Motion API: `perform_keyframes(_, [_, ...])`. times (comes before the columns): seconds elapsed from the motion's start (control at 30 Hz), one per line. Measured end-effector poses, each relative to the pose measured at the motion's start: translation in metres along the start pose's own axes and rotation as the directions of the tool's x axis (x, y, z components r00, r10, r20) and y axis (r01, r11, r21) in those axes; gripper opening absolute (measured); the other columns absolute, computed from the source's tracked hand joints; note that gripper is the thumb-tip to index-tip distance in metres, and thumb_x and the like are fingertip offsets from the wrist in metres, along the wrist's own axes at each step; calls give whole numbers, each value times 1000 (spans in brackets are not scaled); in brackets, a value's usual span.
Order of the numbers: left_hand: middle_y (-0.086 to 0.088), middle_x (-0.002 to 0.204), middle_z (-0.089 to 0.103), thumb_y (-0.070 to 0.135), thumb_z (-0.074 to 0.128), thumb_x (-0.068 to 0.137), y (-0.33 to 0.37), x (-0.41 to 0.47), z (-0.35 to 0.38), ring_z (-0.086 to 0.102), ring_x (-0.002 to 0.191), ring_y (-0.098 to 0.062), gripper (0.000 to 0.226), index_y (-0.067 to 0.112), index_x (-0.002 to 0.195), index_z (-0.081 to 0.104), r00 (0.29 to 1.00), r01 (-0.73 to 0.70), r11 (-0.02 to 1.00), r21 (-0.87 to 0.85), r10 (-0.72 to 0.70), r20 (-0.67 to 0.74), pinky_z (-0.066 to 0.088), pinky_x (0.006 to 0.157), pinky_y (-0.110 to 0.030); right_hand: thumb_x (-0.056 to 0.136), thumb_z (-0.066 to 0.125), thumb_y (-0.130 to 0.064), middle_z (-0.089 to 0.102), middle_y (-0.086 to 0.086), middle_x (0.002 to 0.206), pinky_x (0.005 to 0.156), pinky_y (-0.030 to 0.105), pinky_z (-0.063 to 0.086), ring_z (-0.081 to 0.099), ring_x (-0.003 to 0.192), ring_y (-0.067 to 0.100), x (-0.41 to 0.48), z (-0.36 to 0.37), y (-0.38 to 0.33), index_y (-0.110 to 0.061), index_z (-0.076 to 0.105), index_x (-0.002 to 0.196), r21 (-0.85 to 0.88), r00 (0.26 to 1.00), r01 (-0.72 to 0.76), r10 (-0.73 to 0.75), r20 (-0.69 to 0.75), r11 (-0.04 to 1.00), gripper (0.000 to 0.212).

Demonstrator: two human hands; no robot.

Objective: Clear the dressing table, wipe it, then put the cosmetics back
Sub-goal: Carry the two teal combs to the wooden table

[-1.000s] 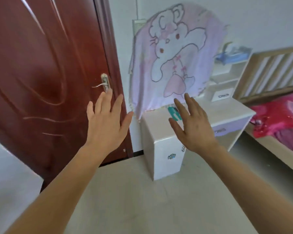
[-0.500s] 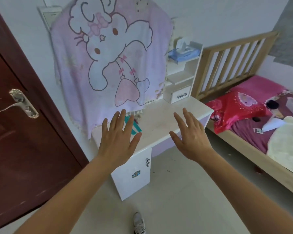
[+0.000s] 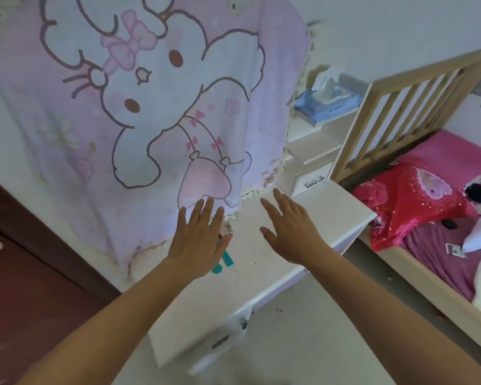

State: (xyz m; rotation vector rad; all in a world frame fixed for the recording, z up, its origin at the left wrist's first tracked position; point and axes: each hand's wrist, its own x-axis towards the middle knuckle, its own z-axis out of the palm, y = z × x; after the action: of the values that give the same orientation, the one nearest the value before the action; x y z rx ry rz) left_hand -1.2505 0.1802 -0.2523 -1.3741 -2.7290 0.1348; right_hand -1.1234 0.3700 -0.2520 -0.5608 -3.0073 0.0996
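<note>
A white dressing table (image 3: 328,215) stands against the wall, its top dusty and speckled. A pink cartoon-rabbit cloth (image 3: 150,107) hangs over its mirror. My left hand (image 3: 199,240) hovers flat over the left part of the top, fingers spread and straight. Beneath it lies a teal item (image 3: 225,261), mostly hidden, beside a small glittery thing (image 3: 226,227). My right hand (image 3: 292,229) hovers open above the middle of the top, holding nothing.
A blue wipes pack (image 3: 328,102) sits on the table's side shelf above a small drawer (image 3: 311,180). A wooden bed (image 3: 417,107) with pink and red bedding (image 3: 417,201) stands at the right. A dark red door (image 3: 25,287) is at the left.
I have come closer to the dressing table. Both hands now hover over its top instead of in front of it; the left one covers the teal item.
</note>
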Motion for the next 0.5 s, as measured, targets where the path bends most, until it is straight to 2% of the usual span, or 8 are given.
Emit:
perform_keyframes(0.2, [-9,163,-1,53,16,102,-9,46,64,0,150,-30,65,17,155,7,961,185,982,-44,-171,217,8,118,-54,103,34,-48,-13,9,164,122,43,10,0,152,27,69,73,30,-24,0,157,22,971,113,-115,208,993,68])
perform_keyframes(0.37, [-9,163,-8,53,14,101,-6,61,113,-5,150,-27,67,16,155,1,844,380,924,-55,-321,429,7,120,-52,103,34,-46,-12,10,164,122,43,12,1,151,28,120,126,59,-22,-1,157,44,894,249,-247,374,967,69])
perform_keyframes(0.5, [-10,163,-4,51,18,102,5,63,139,0,150,-27,65,16,155,7,755,517,853,-67,-418,505,12,119,-51,103,36,-44,-8,10,164,121,42,14,4,151,29,154,149,71,-21,2,157,107,819,365,-374,436,925,68])
